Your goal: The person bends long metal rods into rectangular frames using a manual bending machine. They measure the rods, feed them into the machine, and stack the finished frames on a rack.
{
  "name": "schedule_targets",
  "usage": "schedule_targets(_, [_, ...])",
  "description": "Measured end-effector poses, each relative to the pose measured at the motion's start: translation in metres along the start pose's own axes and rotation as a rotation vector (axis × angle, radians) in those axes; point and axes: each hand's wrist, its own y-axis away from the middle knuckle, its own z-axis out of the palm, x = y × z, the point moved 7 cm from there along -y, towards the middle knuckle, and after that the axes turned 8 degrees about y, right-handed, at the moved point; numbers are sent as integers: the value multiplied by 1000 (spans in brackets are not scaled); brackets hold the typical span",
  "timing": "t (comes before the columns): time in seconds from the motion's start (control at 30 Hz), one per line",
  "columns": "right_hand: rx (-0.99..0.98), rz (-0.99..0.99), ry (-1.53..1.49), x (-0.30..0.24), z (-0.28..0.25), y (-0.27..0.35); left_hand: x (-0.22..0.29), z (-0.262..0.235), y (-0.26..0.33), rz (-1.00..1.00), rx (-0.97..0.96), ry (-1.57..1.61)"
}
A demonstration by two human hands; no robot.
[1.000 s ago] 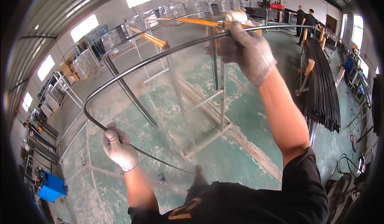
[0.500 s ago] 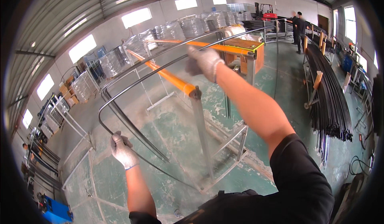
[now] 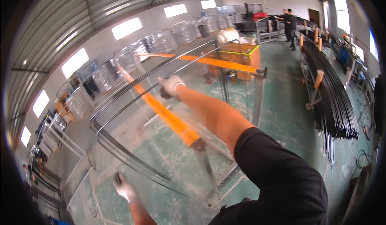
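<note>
My right hand (image 3: 171, 87), in a pale glove, reaches across the upper middle. It is at a dark bent rod (image 3: 128, 105), with thumb and fingers near the bar; blur hides whether they grip it. Below the rod's rounded corner, my gloved left hand (image 3: 126, 188) is apart from it, holding nothing, its fingers loosely curved. More bent rods (image 3: 114, 96) of the same kind lie alongside, over two orange-covered bars (image 3: 171, 116) of a metal stand. Their ends hang down toward the floor.
An orange-brown cabinet (image 3: 237, 51) stands behind the stand. On the right, a rack carries a large bundle of long black rods (image 3: 329, 92). Two people (image 3: 291, 28) stand at the far right. Wrapped stacks (image 3: 161, 41) line the wall. Metal frames (image 3: 78, 148) stand at left.
My left hand has let go of the bent rod and dropped below it. My right hand has moved left along the rod. The rod now lies lower, beside the others.
</note>
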Motion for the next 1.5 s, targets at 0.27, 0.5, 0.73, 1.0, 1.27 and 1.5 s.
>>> schedule_targets(0.27, [28,-81,426,-5,-12,-5,-140,39,289,-662,-668,-6])
schedule_targets(0.5, [200,-44,329,116,-98,210,-238,43,469,-352,-1486,-329])
schedule_targets(0.73, [265,322,702,383,-276,486,-169,161,457,-289,-1558,-469])
schedule_targets(1.0, [663,1022,545,464,-447,784,-11,323,666,-536,-1654,-258])
schedule_targets(1.27, [1082,1038,392,463,-591,845,131,443,897,-239,-2251,-14])
schedule_targets(1.5, [1339,1088,359,492,-726,867,167,587,1041,-395,-2314,-29])
